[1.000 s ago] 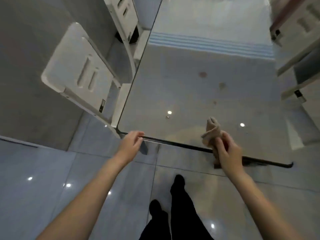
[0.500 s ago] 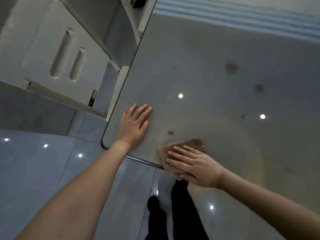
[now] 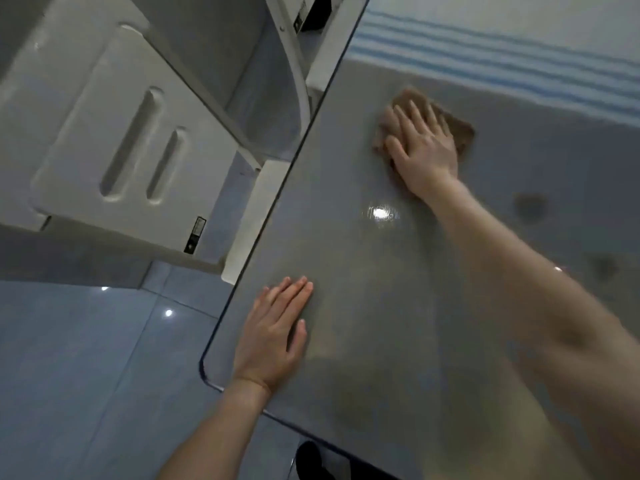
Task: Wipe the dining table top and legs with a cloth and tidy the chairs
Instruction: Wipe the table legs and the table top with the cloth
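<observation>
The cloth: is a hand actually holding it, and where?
Not gripped: the right hand presses flat on the brown cloth's middle. The left hand holds nothing.

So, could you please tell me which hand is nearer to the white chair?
Left. The left hand lies flat near the table corner beside the chair; the right hand presses the cloth farther across the top.

Both forearms are bare, with no sleeves in view down to the wrists. The left hand (image 3: 273, 336) and right hand (image 3: 424, 147) wear no gloves or rings. At the bottom edge of the frame shows a dark shoe (image 3: 309, 459).
</observation>
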